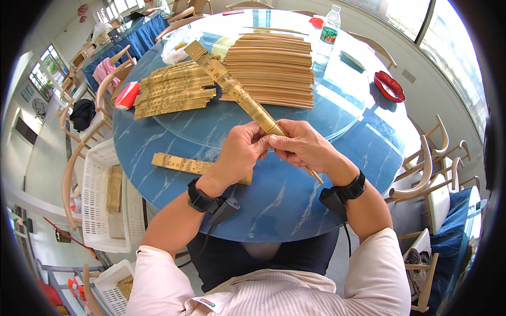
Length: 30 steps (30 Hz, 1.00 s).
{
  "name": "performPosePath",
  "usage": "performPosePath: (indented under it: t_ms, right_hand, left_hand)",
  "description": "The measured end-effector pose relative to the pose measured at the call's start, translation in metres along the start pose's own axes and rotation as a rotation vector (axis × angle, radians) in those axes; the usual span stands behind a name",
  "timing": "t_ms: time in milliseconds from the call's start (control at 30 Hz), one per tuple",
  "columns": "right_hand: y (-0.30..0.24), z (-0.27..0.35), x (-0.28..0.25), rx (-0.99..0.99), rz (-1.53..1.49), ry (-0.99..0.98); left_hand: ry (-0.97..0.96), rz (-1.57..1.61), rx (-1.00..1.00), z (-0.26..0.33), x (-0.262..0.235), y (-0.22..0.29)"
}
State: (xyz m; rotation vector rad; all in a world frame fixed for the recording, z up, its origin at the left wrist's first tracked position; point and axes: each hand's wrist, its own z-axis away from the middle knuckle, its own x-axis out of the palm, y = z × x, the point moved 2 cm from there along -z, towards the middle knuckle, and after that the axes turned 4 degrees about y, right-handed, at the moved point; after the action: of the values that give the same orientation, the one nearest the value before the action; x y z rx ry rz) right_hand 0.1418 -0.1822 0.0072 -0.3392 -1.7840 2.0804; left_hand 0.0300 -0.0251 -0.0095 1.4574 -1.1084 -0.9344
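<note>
Over the near part of the blue marbled table (284,203), both my hands are closed round one long gold printed paper sleeve (237,92). It slants up to the far left, and a thin wooden stick (314,175) pokes out at its near right end. My left hand (238,150) pinches the sleeve from the left. My right hand (305,145) grips at the stick's end, its thumb close to the left one. Another flat gold sleeve (182,163) lies under my left wrist, partly hidden. Beyond my hands are a stack of similar gold sleeves (176,89) and a pile of thin wooden sticks (269,68).
A water bottle (330,26), a red dish (389,87) and a plastic bag (178,45) are on the table. White baskets (105,163) stand left, one holding gold bundles. Wooden chairs (429,168) surround the table. Cables hang from the black wrist devices (342,194).
</note>
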Motion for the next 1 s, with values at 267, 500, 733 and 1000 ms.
performPosePath:
  t_ms: [267, 500, 733, 1000]
  right_hand:
    - [0.003, 0.001, 0.016, -0.009, 0.103, 0.009]
    - [0.013, -0.007, 0.017, -0.024, 0.194, 0.049]
    - [0.015, -0.011, 0.017, 0.027, 0.264, 0.092]
    - [0.015, -0.009, 0.023, 0.031, 0.221, 0.068]
  left_hand:
    - [0.139, 0.389, 0.014, -0.012, -0.016, 0.000]
    - [0.456, 0.648, 0.177, -0.026, -0.070, 0.005]
    - [0.473, 0.747, 0.134, -0.026, -0.054, -0.007]
    - [0.393, 0.685, 0.074, -0.011, -0.019, -0.008]
